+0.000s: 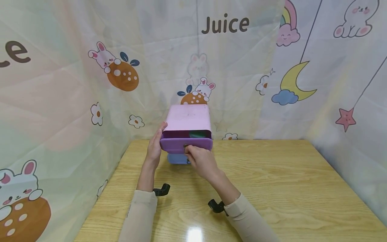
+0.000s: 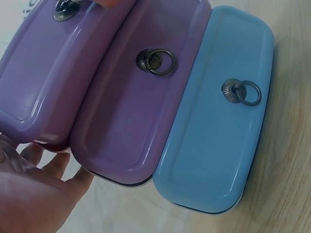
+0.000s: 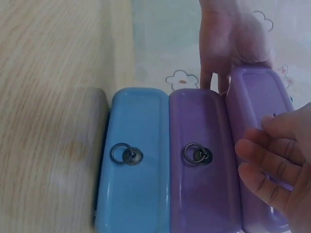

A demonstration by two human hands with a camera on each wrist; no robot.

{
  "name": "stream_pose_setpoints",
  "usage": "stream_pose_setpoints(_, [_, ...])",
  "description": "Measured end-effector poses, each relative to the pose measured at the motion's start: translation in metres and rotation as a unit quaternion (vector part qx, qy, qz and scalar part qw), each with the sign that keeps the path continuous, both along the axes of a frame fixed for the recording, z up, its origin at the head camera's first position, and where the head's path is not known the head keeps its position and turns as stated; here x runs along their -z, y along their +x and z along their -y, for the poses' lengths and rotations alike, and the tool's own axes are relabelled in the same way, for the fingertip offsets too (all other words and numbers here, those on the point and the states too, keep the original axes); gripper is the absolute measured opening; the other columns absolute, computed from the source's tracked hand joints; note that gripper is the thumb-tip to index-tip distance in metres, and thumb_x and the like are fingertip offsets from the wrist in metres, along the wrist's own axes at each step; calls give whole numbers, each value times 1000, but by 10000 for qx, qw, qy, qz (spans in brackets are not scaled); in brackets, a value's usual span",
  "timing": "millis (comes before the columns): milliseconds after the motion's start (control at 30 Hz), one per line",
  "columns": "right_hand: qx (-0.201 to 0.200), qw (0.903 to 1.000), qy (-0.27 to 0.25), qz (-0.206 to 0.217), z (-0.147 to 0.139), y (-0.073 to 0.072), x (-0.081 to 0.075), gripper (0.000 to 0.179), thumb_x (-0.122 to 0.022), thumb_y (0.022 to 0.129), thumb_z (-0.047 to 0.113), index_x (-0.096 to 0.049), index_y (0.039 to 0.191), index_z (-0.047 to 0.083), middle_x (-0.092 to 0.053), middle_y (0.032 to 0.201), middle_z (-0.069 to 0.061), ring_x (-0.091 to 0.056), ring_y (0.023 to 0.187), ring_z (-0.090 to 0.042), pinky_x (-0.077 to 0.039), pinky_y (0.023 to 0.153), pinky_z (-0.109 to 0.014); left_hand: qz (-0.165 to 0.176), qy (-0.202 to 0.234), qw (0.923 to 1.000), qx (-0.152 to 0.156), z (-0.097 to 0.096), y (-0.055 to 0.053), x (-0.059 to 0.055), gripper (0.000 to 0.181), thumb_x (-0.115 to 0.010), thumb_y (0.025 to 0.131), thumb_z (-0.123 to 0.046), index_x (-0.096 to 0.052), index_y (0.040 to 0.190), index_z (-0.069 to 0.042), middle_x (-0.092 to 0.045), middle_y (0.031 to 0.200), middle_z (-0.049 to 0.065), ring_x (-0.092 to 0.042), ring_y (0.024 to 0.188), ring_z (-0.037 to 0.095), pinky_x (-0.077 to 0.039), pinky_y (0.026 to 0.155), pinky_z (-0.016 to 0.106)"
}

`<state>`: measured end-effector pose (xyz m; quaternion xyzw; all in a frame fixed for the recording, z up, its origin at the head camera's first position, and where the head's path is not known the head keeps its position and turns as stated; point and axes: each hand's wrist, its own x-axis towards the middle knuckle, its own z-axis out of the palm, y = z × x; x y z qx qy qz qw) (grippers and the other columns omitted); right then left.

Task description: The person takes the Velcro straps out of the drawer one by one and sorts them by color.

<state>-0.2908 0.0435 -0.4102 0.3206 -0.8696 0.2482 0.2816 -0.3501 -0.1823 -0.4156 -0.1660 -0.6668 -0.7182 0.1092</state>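
A small drawer cabinet (image 1: 188, 116) with a pink top stands at the far side of the table. Its purple top drawer (image 1: 169, 144) is pulled partly out, and something green (image 1: 197, 134) shows inside. My right hand (image 1: 203, 163) pinches the small metal ring pull (image 1: 185, 146) on that drawer's front. Against the cabinet's left side rests my left hand (image 1: 155, 146), fingers extended along it. Below the top drawer come a purple middle drawer (image 2: 126, 121) and a blue bottom drawer (image 2: 214, 136), both pushed in, each with a hanging metal ring.
The wooden table (image 1: 272, 181) runs toward me and to the right of the cabinet. Printed fabric (image 1: 157, 67) hangs behind it and along both sides. Black camera mounts (image 1: 163, 190) are on both wrists.
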Motion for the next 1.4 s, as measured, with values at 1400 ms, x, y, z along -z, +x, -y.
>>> stream_pose_setpoints(1400, [-840, 9851, 960, 1157, -14, 29, -37, 4, -72, 99, 16, -75, 97, 19, -70, 82, 10, -57, 66, -2, -50, 63, -19, 249, 300, 9989, 254, 2, 1, -2, 54, -34, 114, -42, -37, 163, -19, -31, 171, -9, -16, 160, 7, -7, 133, 40])
